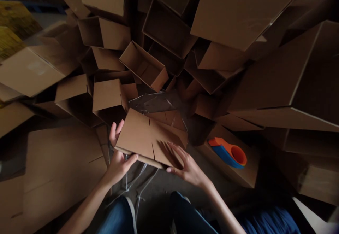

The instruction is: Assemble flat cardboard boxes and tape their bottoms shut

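A flat, folded cardboard box (137, 131) with slits cut along its flaps is held in front of me, tilted above the floor. My left hand (119, 159) grips its left end, with the thumb on the near edge and the other fingers around the far side, partly hidden. At the right end is my right hand (186, 167), its thumb along the near edge and its fingers reaching over the top face, casting a shadow there. An orange and blue tape dispenser (227, 152) lies to the right on a closed carton (238, 174).
Open cardboard boxes (144, 66) are piled ahead. Larger cartons (275, 75) rise on the right. Flat cardboard (63, 170) lies at left. Loose plastic strapping (144, 182) trails over the floor between my knees and the pile. Dark blue cloth (272, 221) sits at lower right.
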Demonstrator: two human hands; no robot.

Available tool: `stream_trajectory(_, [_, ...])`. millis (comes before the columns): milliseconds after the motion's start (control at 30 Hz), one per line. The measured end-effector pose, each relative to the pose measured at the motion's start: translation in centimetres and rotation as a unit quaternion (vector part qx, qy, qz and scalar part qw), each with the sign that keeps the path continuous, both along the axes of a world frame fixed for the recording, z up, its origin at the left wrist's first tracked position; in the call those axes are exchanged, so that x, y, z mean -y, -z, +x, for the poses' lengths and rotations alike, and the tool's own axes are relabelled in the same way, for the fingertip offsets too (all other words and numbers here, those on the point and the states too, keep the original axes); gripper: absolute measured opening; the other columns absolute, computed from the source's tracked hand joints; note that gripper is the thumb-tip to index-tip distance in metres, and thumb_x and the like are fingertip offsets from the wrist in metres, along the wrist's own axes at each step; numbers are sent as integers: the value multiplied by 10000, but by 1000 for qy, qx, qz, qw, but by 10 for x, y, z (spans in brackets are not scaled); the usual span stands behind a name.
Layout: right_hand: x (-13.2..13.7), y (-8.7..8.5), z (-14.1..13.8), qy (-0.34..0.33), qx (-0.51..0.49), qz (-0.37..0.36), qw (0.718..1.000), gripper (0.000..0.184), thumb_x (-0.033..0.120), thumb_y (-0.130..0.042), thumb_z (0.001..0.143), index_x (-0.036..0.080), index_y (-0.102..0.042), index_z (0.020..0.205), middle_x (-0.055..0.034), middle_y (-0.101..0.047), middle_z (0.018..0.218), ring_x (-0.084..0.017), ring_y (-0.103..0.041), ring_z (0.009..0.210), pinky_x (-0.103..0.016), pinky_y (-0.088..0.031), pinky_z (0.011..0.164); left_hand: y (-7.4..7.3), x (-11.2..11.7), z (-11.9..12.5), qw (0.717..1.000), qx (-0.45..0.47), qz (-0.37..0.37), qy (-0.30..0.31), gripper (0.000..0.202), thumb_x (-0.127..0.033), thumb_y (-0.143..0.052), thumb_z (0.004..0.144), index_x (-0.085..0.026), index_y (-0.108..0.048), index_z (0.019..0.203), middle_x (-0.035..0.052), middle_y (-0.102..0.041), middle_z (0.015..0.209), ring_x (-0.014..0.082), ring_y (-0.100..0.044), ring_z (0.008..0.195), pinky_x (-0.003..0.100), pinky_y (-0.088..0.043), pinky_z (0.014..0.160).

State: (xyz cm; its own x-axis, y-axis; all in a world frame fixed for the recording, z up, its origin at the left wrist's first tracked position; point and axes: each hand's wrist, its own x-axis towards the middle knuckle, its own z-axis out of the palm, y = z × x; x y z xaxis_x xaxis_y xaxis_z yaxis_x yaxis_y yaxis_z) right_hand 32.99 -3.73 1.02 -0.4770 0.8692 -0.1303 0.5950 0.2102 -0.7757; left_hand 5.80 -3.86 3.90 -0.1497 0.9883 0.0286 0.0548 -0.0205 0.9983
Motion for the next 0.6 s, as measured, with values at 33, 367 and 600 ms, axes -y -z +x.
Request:
stream_trajectory(33, [1,-1,0,7,1,13,1000,858,580,-662,819,266,-298,1529,-105,-397,1537,-327,-387,1402,-540,-382,1115,0,0,0,1000,-1,-2,-3,1138,-267,-799,654,-425,-81,1522,2,-147,1635,329,-92,1506,475,-287,1195])
stream_trajectory(367, [6,9,0,32,53,195,979,517,332,-456,989,237,-394,1492,-78,-516,1447,-237,-528,1302,-407,-479,1076,2,-3,7,999,-34,13,-20,1050,-314,-762,698,-385,-118,1524,32,-114,1647,329,-120,1503,457,-405,1128])
stream_trajectory(600, [8,9,-26,62,55,217,973,464,269,-409,1012,272,-418,1476,-46,-580,1384,-230,-542,1287,-438,-473,1080,4,-8,35,988,-36,3,-148,1055,-238,-690,758,-370,63,1484,74,12,1652,255,-71,1519,457,-221,1219])
